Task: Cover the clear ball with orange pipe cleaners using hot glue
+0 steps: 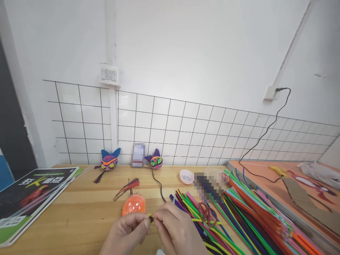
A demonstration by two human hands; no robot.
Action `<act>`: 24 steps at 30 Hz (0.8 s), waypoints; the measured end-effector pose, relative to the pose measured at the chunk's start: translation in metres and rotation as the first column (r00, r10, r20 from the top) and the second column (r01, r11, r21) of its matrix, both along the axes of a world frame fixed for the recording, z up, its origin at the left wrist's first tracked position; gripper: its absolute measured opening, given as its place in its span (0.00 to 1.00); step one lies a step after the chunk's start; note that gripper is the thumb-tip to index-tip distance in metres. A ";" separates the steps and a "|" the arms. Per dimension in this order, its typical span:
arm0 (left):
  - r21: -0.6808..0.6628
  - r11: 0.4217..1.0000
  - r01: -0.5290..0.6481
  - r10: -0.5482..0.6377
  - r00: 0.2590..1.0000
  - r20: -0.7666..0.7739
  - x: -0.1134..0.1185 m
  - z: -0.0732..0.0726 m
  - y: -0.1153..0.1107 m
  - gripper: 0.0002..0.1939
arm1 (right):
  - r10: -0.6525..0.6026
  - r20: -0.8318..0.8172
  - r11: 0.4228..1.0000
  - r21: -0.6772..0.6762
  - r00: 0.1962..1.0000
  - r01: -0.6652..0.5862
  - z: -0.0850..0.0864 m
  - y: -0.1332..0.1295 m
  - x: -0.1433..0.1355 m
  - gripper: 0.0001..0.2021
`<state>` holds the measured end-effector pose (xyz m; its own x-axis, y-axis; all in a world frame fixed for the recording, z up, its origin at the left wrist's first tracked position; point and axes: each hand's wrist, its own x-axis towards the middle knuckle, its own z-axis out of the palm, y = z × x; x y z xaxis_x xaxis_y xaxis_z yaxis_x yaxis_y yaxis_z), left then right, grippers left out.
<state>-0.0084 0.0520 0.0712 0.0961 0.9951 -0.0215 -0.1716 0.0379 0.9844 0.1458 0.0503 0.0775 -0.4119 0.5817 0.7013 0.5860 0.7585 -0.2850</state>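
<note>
My left hand (129, 230) and my right hand (176, 228) meet at the front middle of the wooden table, fingertips pinched together. Between them is a small yellow and dark piece of pipe cleaner (151, 217), mostly covered by the fingers. Just behind my left hand lies a shiny orange dome (134, 204). Loose tassels (127, 187) of red and dark thread rest behind the dome. To the right of my right hand, scissors with dark red handles (208, 215) lie on a spread of coloured pipe cleaners (191, 205).
Two yarn-covered animal heads (109, 161) (155, 160) stand against the wall. A pink bowl (186, 181) holds small pale bits. Bundled pipe cleaners (255, 202) fill the right side. A magazine (39, 191) lies left. A yellow glue gun (277, 171) and cardboard (305, 202) lie on the orange table.
</note>
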 end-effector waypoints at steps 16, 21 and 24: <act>0.017 0.989 -0.150 0.149 0.987 0.054 0.004 -0.013 -0.008 0.16 | -0.037 -0.124 0.994 0.099 0.992 0.050 -0.002 -0.008 -0.010 0.11; -0.020 0.989 -0.147 0.149 0.983 0.106 0.004 -0.023 -0.006 0.14 | -0.055 -0.108 0.990 0.121 0.993 0.068 -0.002 -0.009 -0.011 0.11; -0.029 0.989 -0.145 0.147 0.981 0.130 0.004 -0.029 -0.007 0.13 | -0.069 -0.096 0.991 0.105 0.993 0.079 -0.005 -0.009 -0.011 0.11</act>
